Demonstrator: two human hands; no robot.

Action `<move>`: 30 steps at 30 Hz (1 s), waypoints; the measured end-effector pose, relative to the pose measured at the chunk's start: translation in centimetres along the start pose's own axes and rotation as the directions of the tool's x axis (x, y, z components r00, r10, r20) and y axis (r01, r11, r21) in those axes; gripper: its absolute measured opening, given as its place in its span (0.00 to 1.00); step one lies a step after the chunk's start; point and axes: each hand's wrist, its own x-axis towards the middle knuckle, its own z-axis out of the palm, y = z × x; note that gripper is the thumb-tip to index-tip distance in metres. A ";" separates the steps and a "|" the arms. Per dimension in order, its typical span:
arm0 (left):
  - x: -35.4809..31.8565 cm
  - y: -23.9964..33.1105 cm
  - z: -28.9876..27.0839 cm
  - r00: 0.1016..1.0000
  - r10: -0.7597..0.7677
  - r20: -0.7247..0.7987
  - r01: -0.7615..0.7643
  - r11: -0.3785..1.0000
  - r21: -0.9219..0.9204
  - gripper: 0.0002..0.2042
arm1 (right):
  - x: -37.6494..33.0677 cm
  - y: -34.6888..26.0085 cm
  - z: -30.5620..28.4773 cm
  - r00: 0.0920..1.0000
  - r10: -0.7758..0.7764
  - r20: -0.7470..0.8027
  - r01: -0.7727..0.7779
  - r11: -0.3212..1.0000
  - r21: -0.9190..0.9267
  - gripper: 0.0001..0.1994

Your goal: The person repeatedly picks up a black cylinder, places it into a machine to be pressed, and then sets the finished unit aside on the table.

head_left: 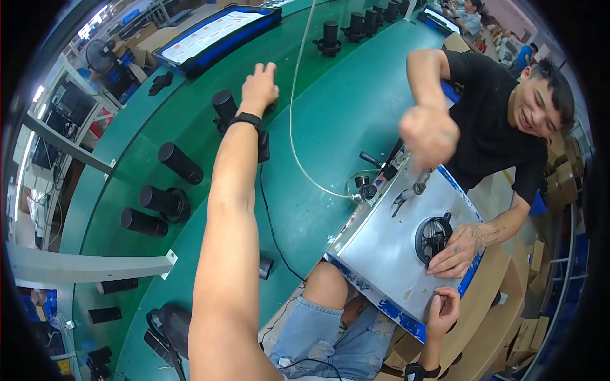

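My left hand (259, 87) reaches far out over the green conveyor belt, its fingers apart and partly bent. Beside it on the belt stands a black cylinder with a base (223, 106); part of a dark thing shows under the hand, mostly hidden. My right hand (443, 311) is at the near edge of the metal-topped bench (381, 267), fingers loosely curled with nothing visible in them. Just beyond it, a co-worker's hand (459, 252) rests against a round black part (433, 238) on the bench. The co-worker's other hand (429, 136) is raised and blurred by motion.
Several black cylinders (180, 163) stand or lie along the belt. A small lever fixture (416, 188) and a clear hose (292, 127) are by the bench. A blue tray (219, 32) stands beyond the belt. A black bag (175, 327) lies left of my arm; cardboard boxes (495, 305) stand right.
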 end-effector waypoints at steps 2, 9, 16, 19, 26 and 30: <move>-2.0 2.1 0.1 0.990 0.104 -0.091 -0.091 0.986 0.137 0.27 | 0.0 0.1 -0.2 1.000 -0.015 -0.001 0.015 1.000 -0.008 0.06; -13.3 1.7 -9.8 0.825 0.219 -0.520 -0.210 0.975 0.077 0.08 | -0.1 0.6 -0.1 0.998 -0.003 -0.062 0.009 0.995 0.098 0.06; -28.0 9.8 -22.7 0.903 0.385 -0.192 -0.407 0.622 -0.669 0.09 | -0.1 -4.1 0.0 0.965 -0.264 0.006 0.255 0.939 0.231 0.10; -33.1 15.1 -24.0 0.769 0.634 -0.073 -0.283 0.236 -0.930 0.12 | -1.3 -11.2 1.3 0.882 -0.197 0.428 -0.153 0.739 0.656 0.23; -41.7 21.8 -18.5 0.938 0.345 0.019 0.112 -0.252 -0.961 0.23 | -2.9 -12.9 2.5 0.797 -0.286 0.533 -0.528 0.099 0.843 0.32; -48.1 22.1 -15.6 0.851 0.493 0.181 0.235 -0.050 -0.971 0.26 | -2.8 -12.1 0.5 0.941 -0.066 0.331 -0.317 0.164 0.934 0.26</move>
